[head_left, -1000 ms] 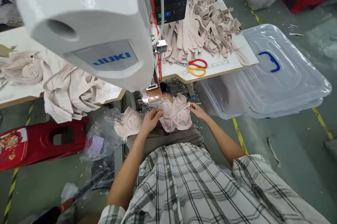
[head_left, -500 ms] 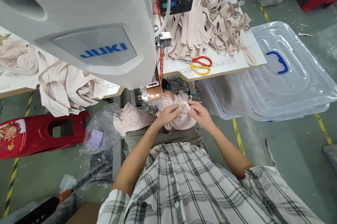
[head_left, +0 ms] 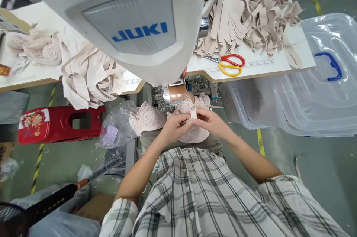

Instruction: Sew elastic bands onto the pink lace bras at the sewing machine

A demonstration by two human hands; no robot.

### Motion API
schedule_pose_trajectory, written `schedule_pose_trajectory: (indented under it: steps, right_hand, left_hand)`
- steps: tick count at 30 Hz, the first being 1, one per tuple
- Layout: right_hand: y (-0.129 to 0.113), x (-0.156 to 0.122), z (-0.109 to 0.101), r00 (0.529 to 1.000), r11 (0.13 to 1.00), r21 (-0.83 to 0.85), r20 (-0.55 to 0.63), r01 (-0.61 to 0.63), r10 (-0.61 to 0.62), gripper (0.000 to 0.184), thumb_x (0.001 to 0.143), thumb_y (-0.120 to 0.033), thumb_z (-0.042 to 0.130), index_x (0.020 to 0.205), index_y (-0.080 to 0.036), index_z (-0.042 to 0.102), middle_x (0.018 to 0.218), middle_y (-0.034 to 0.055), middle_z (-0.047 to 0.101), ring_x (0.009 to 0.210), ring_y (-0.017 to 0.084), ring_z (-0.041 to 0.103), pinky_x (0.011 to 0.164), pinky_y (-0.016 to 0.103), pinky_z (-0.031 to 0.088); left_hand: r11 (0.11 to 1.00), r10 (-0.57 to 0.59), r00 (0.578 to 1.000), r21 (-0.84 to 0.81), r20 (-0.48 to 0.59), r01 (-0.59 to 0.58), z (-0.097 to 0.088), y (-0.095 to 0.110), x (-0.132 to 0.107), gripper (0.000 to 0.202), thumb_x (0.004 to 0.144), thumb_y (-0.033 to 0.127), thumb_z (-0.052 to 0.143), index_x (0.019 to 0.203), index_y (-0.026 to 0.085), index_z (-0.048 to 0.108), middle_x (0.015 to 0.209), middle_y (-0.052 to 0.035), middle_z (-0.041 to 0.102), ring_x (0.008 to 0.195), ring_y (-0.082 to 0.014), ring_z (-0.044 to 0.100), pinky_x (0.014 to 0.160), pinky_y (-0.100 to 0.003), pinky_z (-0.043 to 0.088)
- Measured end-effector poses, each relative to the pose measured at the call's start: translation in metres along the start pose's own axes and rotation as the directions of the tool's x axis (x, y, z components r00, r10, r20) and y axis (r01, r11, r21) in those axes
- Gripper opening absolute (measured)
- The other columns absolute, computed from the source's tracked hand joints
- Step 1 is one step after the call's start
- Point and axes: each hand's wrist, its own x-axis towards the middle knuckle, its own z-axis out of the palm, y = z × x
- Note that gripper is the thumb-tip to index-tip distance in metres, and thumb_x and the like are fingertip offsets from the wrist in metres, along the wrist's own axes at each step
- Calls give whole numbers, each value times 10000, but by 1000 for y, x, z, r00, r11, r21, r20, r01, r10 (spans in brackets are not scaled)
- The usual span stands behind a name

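Note:
A pale pink lace bra (head_left: 152, 118) lies on my lap below the white JUKI sewing machine (head_left: 134, 25). My left hand (head_left: 174, 129) and my right hand (head_left: 210, 122) meet just in front of the machine's brown needle part (head_left: 175, 93). Both hands pinch a narrow beige strap (head_left: 191, 115) of the bra between their fingertips. One lace cup hangs to the left of my left hand, and the other cup is mostly hidden under both hands.
Several beige straps (head_left: 251, 14) are heaped on the white table, with red-and-yellow scissors (head_left: 228, 65) near its front edge. Clear plastic bins (head_left: 306, 96) stand at the right. A red stool (head_left: 61, 123), a plastic bag (head_left: 114, 133) and more garments (head_left: 86, 77) are at the left.
My hands have come together from the bra's two sides and lifted a strap end between them. The camera has moved closer under the machine head.

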Motion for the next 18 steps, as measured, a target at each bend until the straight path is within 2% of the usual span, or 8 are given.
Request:
schedule_pose_trajectory:
  steps: [3,5,8,11,13,16,18]
  right_hand:
    - [-10,0,7,997,1000,-5,-80,10,-11,258,852,-470,687,923,-231,753,894,43,651,862,189,627,753,317,503]
    - [-14,-3,11,986,999,-29,-161,41,-45,172,844,-394,693,859,-237,762,835,33,653,809,178,627,699,304,499]
    - [-18,-8,16,966,996,32,-248,79,-69,114,823,-349,704,811,-243,747,778,14,666,759,170,626,669,300,499]
    - [-29,-7,20,969,975,211,-246,74,-20,117,812,-344,703,883,-256,732,788,-7,684,723,160,626,659,299,510]
    - [-40,0,21,969,962,266,-246,65,3,206,807,-329,687,1000,-265,720,825,-11,693,701,151,616,632,291,509]
    - [-58,20,16,961,980,181,-274,77,-25,283,804,-301,664,1081,-256,699,869,-5,692,691,140,593,627,284,497]
    - [-66,36,13,953,988,120,-299,98,-59,222,825,-310,649,1029,-239,700,882,2,695,725,140,597,659,281,495]
  left_hand:
    - [999,-11,1000,43,-21,12,-2,6,-6,380,918,407,514,622,177,449,593,52,329,566,-89,285,542,-229,256]
    - [998,-36,999,57,-12,37,-5,6,-10,328,902,381,541,654,170,503,602,51,363,572,-91,315,549,-228,269]
    - [998,-49,997,36,53,47,-13,1,-14,314,903,427,570,732,164,591,643,26,492,616,-117,435,579,-233,340]
    - [998,61,996,10,61,-62,-18,-4,-17,359,901,498,594,777,164,641,881,-66,653,847,-188,587,713,-271,449]
    - [993,116,993,-27,10,-115,-16,-3,-19,422,920,542,566,742,164,617,910,-82,656,862,-194,600,706,-272,462]
    - [988,117,979,-81,-169,-132,-12,2,-24,446,955,537,526,695,175,521,651,11,516,591,-112,478,532,-218,372]
    - [987,126,947,-60,-296,-150,-12,8,-26,300,968,454,549,853,177,570,596,59,467,505,-82,406,477,-194,320]
